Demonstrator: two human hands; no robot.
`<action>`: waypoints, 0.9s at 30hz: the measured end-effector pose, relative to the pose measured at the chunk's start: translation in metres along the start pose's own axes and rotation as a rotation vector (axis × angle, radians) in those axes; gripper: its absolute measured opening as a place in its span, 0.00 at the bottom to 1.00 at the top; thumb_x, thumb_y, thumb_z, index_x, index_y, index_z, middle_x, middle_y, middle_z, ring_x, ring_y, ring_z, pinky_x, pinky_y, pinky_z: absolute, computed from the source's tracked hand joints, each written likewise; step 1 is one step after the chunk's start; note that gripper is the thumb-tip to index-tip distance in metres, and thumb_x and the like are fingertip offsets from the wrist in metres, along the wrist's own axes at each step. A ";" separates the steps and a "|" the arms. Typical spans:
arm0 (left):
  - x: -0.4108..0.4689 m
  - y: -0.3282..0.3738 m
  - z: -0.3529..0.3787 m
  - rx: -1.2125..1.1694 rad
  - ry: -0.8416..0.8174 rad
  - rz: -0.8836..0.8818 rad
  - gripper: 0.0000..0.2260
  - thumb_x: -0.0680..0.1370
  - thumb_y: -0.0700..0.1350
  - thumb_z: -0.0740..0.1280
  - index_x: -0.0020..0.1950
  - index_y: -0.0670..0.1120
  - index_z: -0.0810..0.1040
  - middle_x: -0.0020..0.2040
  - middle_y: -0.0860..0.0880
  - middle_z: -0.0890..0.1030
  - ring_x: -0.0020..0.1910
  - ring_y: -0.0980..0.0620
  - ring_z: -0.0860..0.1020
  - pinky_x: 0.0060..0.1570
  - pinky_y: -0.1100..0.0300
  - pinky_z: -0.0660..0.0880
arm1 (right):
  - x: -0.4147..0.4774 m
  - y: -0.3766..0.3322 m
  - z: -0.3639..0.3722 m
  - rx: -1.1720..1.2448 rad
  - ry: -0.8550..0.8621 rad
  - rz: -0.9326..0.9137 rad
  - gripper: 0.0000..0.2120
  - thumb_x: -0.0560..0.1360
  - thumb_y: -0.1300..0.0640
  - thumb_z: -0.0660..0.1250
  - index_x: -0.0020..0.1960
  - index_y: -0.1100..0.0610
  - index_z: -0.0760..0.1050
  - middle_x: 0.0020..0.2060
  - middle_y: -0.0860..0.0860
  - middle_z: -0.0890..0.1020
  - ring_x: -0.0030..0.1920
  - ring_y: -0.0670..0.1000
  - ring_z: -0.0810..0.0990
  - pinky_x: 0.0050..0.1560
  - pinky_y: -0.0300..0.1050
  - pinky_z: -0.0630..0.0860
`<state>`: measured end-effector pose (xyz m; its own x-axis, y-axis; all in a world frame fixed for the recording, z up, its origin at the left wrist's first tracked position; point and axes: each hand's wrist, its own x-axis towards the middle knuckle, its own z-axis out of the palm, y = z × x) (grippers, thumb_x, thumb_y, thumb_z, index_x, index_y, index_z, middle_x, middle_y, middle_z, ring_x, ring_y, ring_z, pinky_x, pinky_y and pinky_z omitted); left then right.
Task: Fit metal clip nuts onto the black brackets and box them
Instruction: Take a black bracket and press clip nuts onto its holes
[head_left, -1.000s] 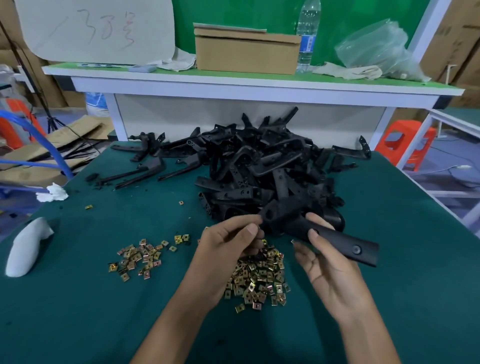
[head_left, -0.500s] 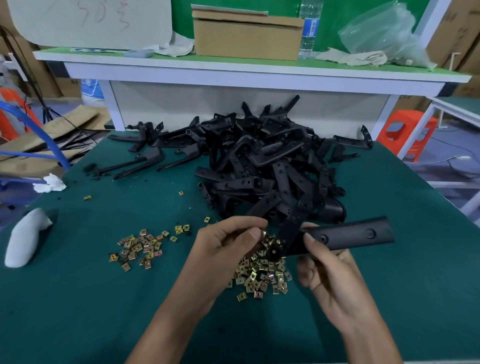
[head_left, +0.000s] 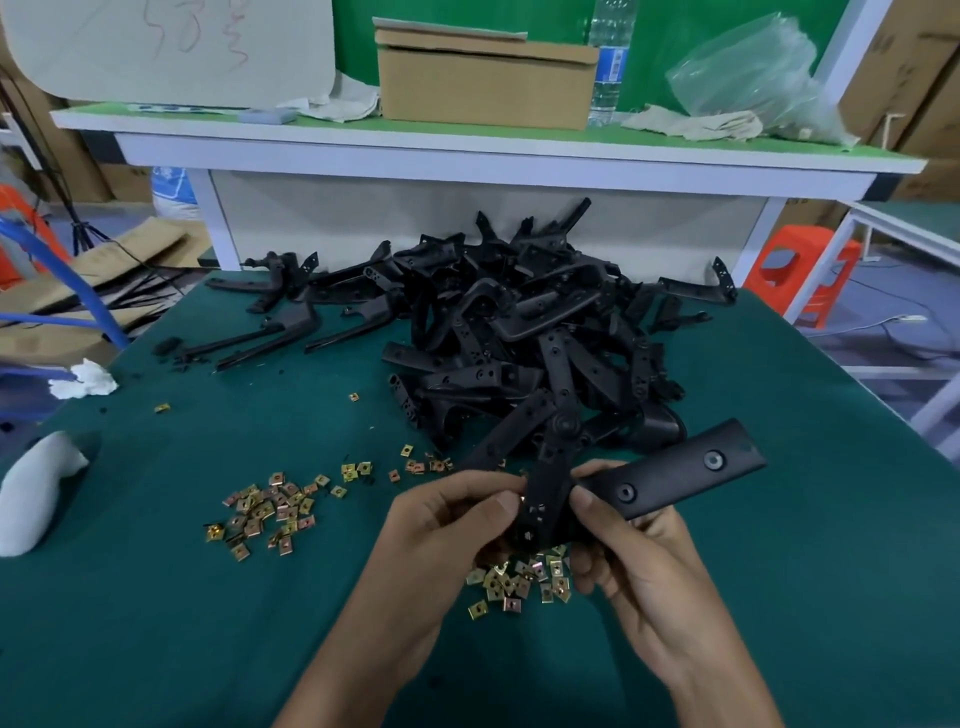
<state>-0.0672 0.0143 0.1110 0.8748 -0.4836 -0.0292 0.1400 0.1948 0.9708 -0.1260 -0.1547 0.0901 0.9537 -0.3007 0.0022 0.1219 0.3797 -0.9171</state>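
My right hand (head_left: 628, 551) grips a black bracket (head_left: 670, 475) whose flat arm with two holes points up and right while its narrow arm hangs down between both hands. My left hand (head_left: 452, 525) pinches a small metal clip nut against that narrow arm at about the middle; the nut is nearly hidden by my fingertips. Below the hands lies a heap of brass-coloured clip nuts (head_left: 519, 582), with a second scatter of nuts (head_left: 270, 512) to the left. A big pile of black brackets (head_left: 524, 332) fills the table's far middle.
The green table (head_left: 156, 623) carries a white foam piece (head_left: 31, 493) and crumpled tissue (head_left: 85, 379) at the left edge. On the raised shelf behind stand a cardboard box (head_left: 485, 83), a water bottle (head_left: 607, 67) and a plastic bag (head_left: 753, 78). An orange stool (head_left: 800, 270) is at right.
My right hand has turned the bracket so its flat arm tilts up to the right and its narrow arm points down. My left hand has brought a clip nut onto that arm.
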 end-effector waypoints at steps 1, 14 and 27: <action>0.000 0.000 0.000 -0.058 0.004 -0.014 0.08 0.71 0.46 0.71 0.47 0.46 0.86 0.43 0.45 0.85 0.40 0.52 0.80 0.39 0.61 0.76 | 0.000 0.000 0.000 0.017 0.000 0.009 0.10 0.70 0.59 0.75 0.51 0.58 0.81 0.34 0.59 0.80 0.24 0.50 0.76 0.21 0.41 0.72; -0.003 0.003 0.001 0.070 0.065 0.030 0.07 0.78 0.39 0.69 0.46 0.48 0.86 0.39 0.49 0.84 0.37 0.57 0.79 0.38 0.66 0.76 | -0.001 -0.002 0.000 -0.024 0.012 0.022 0.12 0.70 0.57 0.75 0.51 0.59 0.80 0.33 0.59 0.79 0.24 0.51 0.76 0.22 0.40 0.72; 0.001 0.005 -0.013 0.447 0.037 -0.045 0.14 0.76 0.48 0.72 0.55 0.67 0.79 0.48 0.62 0.85 0.51 0.63 0.82 0.44 0.76 0.74 | 0.004 0.004 0.005 -0.207 0.163 -0.001 0.09 0.67 0.55 0.81 0.43 0.53 0.83 0.34 0.57 0.83 0.29 0.54 0.80 0.27 0.44 0.75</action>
<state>-0.0595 0.0260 0.1125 0.8895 -0.4510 -0.0741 -0.0287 -0.2170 0.9757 -0.1200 -0.1503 0.0886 0.8948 -0.4440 -0.0460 0.0474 0.1970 -0.9793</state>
